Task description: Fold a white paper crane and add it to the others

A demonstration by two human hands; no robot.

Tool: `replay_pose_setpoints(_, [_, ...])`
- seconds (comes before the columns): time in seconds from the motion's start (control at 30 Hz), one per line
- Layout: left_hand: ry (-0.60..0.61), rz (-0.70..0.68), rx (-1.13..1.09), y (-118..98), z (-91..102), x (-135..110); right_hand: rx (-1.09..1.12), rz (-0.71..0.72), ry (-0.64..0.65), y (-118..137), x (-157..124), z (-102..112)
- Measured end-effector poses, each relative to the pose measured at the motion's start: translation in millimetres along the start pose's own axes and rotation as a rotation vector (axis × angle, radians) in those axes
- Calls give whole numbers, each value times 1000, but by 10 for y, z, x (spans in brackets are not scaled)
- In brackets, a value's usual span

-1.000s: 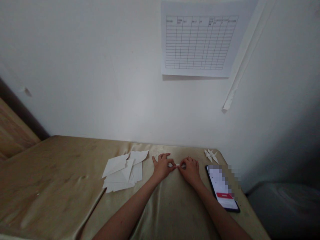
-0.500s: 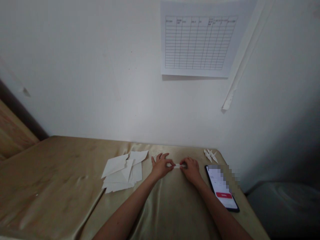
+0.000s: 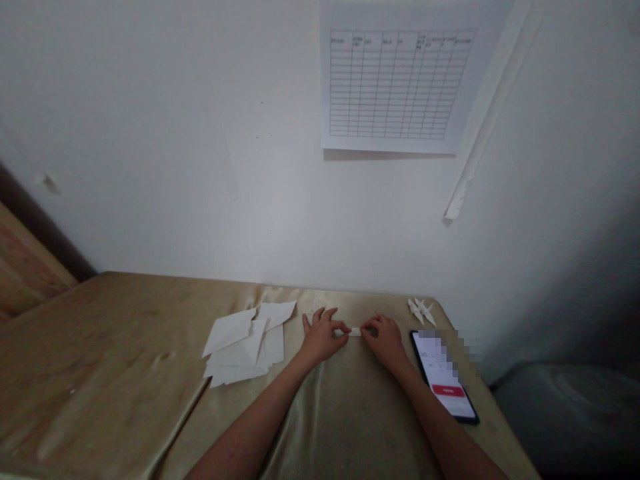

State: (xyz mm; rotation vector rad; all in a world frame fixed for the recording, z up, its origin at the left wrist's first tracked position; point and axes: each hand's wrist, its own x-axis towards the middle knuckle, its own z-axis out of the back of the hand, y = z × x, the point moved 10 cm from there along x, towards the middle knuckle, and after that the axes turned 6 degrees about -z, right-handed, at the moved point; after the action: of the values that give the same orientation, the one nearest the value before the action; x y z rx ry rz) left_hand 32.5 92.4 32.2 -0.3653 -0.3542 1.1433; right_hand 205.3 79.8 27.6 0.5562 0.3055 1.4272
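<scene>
Between my two hands is a narrow strip of folded white paper (image 3: 355, 331), close to the tabletop. My left hand (image 3: 323, 335) pinches its left end between thumb and forefinger, with the other fingers spread upward. At the strip's right end, my right hand (image 3: 383, 339) pinches with thumb and fingertips, its remaining fingers curled. The fingertips cover both ends of the paper. Left of my left hand lies a loose, overlapping pile of white paper sheets (image 3: 240, 357). Small folded white paper pieces with pointed ends (image 3: 421, 311) lie at the far right corner.
A phone (image 3: 445, 383) with a lit screen lies right of my right forearm, on the table covered in shiny gold-brown cloth (image 3: 125, 360). A white wall rises behind the table, bearing a printed grid sheet (image 3: 395, 87). A dark rounded object (image 3: 565, 407) stands beyond the right edge.
My right hand has shifted very slightly at the strip's right end, its fingers drawn closer together. My left hand keeps its pinch in nearly the same place.
</scene>
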Motion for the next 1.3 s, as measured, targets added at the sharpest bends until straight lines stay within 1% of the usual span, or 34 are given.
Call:
replay_pose_setpoints(0.1, [-39,13,1,-36,23,2,-14,-1,-37,36,-20,20])
replay_pose_setpoints(0.23, [-75,23,23,-70,7,9,-56,-7,-46,64,-33,-2])
replay_pose_setpoints(0.47, [-77,-10,54,-118,-10,27,-44,-26,-47,53,-24,-12])
replay_pose_setpoints(0.7, [-38,-16,36,-94,-13,36,-36,-32,0,9,22,-24])
replay_pose_setpoints(0.97, [22,-8,25,4,5,60,35,-27,28,-42,49,-19])
replay_pose_setpoints(1.3, [27,-22,17,61,-34,58,36,-21,50,-58,52,-37])
